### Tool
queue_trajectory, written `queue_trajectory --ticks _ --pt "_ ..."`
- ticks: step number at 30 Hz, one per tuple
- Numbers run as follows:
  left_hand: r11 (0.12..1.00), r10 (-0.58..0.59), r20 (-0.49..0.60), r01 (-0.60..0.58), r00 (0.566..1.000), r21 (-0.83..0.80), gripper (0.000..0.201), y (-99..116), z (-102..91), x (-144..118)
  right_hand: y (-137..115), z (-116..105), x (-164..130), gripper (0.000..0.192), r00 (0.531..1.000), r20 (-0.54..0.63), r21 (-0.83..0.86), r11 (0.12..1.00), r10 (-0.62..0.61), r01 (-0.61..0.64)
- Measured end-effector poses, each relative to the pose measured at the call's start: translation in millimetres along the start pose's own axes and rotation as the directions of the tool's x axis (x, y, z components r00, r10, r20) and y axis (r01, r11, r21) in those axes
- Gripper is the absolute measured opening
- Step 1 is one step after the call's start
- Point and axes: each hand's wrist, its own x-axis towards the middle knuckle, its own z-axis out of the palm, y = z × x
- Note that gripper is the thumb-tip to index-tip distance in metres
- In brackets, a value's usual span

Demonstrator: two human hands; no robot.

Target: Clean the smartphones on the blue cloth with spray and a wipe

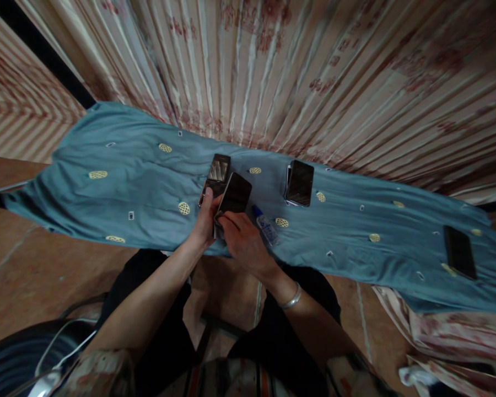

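A dark-screened smartphone (236,193) is tilted over the front half of a cloth-covered table. My left hand (205,220) grips it from the left side, thumb raised along the edge. Bent fingers of my right hand (242,237) press together at the phone's lower end; a small greyish bit shows there, too unclear to name. Just beyond my left hand lies an older keypad phone (219,168), its lower part partly behind my thumb. Close to the right hand's knuckles lies a clear bottle (267,229) with a blue cap.
Stacked phones (300,183) lie right of centre on the teal cloth (339,220). Another dark phone (460,252) rests near the table's right end. A pleated curtain (248,82) hangs along the far edge. A white cable (72,350) runs beside a dark round object at lower left.
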Motion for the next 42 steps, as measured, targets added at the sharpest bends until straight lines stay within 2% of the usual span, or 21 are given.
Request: queue_trajectory --ticks 7,16,25,36,42 --pt "1.0 -0.026 0.002 0.026 1.0 -0.007 0.053 -0.3 9.9 -5.3 10.2 -4.4 2.7 0.033 0.995 -0.076 0.004 0.997 0.072 -0.072" --pt "1.0 0.031 -0.004 -0.031 1.0 0.0 0.067 1.3 2.1 1.7 4.7 -0.5 -1.0 0.031 0.999 -0.032 0.022 1.0 0.01 -0.01" --pt "1.0 0.003 -0.003 -0.003 1.0 0.009 0.066 -2.8 0.5 2.1 17.0 -2.5 2.7 0.033 0.992 -0.065 0.005 0.994 0.108 -0.108" --pt "0.998 0.055 -0.012 -0.055 0.998 -0.004 0.066 1.1 -4.2 4.5 7.9 -2.1 -0.2 0.033 0.997 -0.038 0.025 0.998 0.065 -0.064" --pt "1.0 0.028 0.0 -0.028 1.0 0.009 0.068 1.4 -0.7 1.9 16.1 -3.5 1.8 0.032 0.994 -0.031 0.006 0.994 0.108 -0.107"
